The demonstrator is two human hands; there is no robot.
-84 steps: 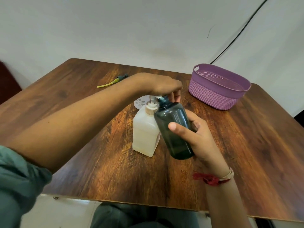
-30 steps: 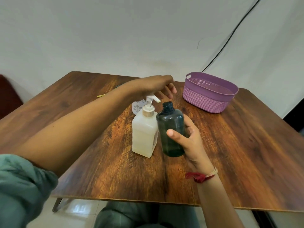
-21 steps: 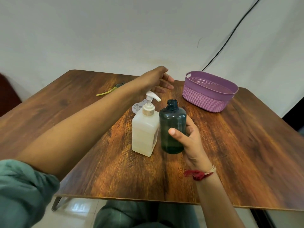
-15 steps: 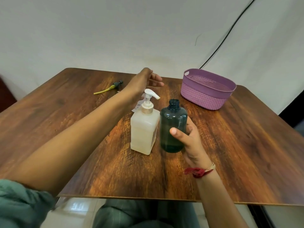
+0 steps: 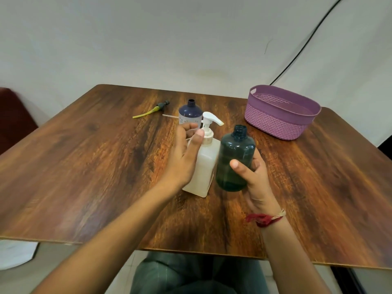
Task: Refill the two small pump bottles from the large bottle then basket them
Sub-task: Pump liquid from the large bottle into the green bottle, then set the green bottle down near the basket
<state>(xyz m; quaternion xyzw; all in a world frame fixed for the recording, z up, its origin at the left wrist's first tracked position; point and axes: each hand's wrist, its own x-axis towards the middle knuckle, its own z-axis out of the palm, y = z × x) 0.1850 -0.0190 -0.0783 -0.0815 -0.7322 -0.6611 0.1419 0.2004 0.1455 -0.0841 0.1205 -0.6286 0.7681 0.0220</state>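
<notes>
Curling round the uncapped teal bottle (image 5: 234, 160), the right grip (image 5: 252, 175) holds it tilted above the worktop (image 5: 84, 166), just right of the large pump bottle (image 5: 204, 166). The left grip (image 5: 184, 153), fingers loose and uncurled, hides that bottle's left side. A navy bottle (image 5: 190, 113) stands behind, the basket (image 5: 275, 122) far right; broad worktop spreads left.

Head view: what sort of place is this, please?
Probably an indoor room, home or small studio, I cannot tell which. A wooden table stands before a plain white backdrop with a black cable running across it, and the table holds a purple basket and a white pump bottle.
</notes>
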